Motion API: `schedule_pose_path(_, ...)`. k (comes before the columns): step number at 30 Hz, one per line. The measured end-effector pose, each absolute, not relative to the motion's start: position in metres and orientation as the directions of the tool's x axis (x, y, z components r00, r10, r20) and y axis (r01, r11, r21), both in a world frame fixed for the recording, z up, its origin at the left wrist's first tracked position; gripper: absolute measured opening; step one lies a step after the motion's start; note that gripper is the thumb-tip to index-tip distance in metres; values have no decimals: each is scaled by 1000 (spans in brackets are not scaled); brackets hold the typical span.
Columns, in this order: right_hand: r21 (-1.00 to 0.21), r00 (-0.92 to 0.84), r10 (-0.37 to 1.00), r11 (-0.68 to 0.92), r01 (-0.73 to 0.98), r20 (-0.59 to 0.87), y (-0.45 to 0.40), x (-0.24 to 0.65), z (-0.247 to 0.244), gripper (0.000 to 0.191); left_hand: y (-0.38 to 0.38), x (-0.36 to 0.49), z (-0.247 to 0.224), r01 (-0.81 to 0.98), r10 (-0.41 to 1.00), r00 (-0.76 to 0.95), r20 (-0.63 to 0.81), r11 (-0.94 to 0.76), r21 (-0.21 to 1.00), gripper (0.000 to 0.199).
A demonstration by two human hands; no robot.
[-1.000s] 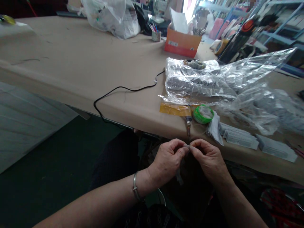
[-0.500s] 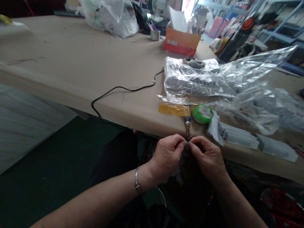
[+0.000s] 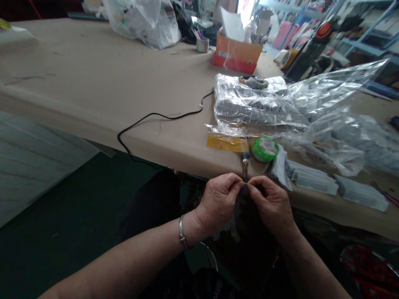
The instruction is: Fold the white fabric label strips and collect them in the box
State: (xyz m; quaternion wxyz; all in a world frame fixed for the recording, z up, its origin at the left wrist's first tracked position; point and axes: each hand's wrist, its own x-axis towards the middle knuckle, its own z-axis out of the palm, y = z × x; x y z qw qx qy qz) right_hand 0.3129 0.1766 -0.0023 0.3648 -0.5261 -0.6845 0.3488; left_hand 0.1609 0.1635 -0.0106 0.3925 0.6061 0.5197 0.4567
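My left hand (image 3: 220, 201) and my right hand (image 3: 270, 203) meet at the table's front edge, thumbs and forefingers pinched together. Whatever is between the fingertips is too small to make out. Just beyond them a soldering-iron-like tool (image 3: 245, 160) points its metal tip at the fingertips, its handle lying under yellow tape (image 3: 227, 143) stuck on the table. Right of the tool sits a round green-rimmed container (image 3: 264, 148) with whitish stuff inside. Stacks of white printed strips (image 3: 314, 177) lie to the right of it.
Clear plastic bags (image 3: 262, 104) cover the table (image 3: 77, 74) beyond the tool. A black cord (image 3: 152, 114) runs left and over the edge. Farther back stand an orange box (image 3: 237, 52), a cup of sticks (image 3: 202, 45) and a white plastic bag (image 3: 146, 23).
Both hands remain pinched together, with the fingertips shifted very slightly up toward the tool's tip. The whole view has moved a little; the objects on the table lie as before.
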Motion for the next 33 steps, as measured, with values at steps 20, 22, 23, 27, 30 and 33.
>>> schedule_pose_path(20, 63, -346, 774, 370, 927, 530, 171, 396, -10, 34, 140, 150, -43, 378, 993, 78, 86, -110, 919, 19)
schedule_pose_path(22, 66, -344, 755, 373, 926, 558, 172, 401, -15, 27, 136, 156, -42, 355, 994, 98, 46, -78, 931, 18)
schedule_pose_path(23, 54, -337, 738, 378, 924, 585, 171, 402, -16, 24, 135, 160, -40, 333, 993, 118, 21, -60, 941, 19)
schedule_pose_path(27, -25, -305, 671, 433, 901, 675, 160, 402, -6, 14, 133, 184, -25, 150, 956, 242, -168, 134, 980, 20)
schedule_pose_path(30, -67, -332, 651, 509, 858, 683, 141, 397, 8, 10, 136, 207, -11, -147, 845, 373, -383, 461, 875, 21)
schedule_pose_path(33, -110, -378, 662, 572, 813, 647, 123, 391, 16, 9, 140, 228, 0, -438, 742, 509, -437, 660, 611, 31)
